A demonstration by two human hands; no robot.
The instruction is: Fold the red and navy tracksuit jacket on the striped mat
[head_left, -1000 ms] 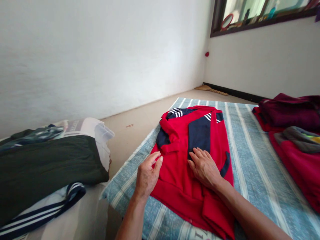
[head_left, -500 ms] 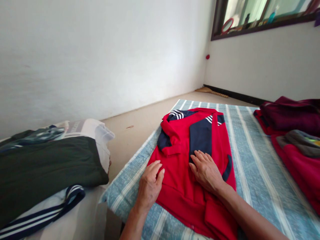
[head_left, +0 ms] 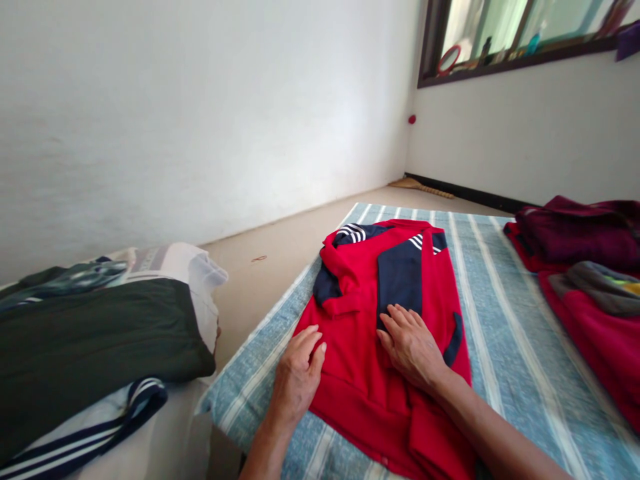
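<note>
A red jacket (head_left: 370,393) with navy panels and white stripes lies face down or folded, I cannot tell which, with its sleeves laid over the body. My left hand (head_left: 299,367) rests at its left edge, fingers stretched and slightly apart, gripping nothing. Farther right, my right hand (head_left: 407,343) lies flat with spread fingers where a navy sleeve panel meets the red cloth. Beneath the jacket is a blue-and-white striped cloth (head_left: 487,300) covering the table.
Folded dark red garments (head_left: 575,233) and a pink-red garment with grey (head_left: 590,320) lie at the right. To the left, a pile with dark green trousers (head_left: 100,333) sits on a white bag. A broom (head_left: 425,187) lies along the far wall under a window (head_left: 500,40).
The view has shifted slightly. Both hands stay in nearly the same places on the jacket, and the jacket keeps its shape.
</note>
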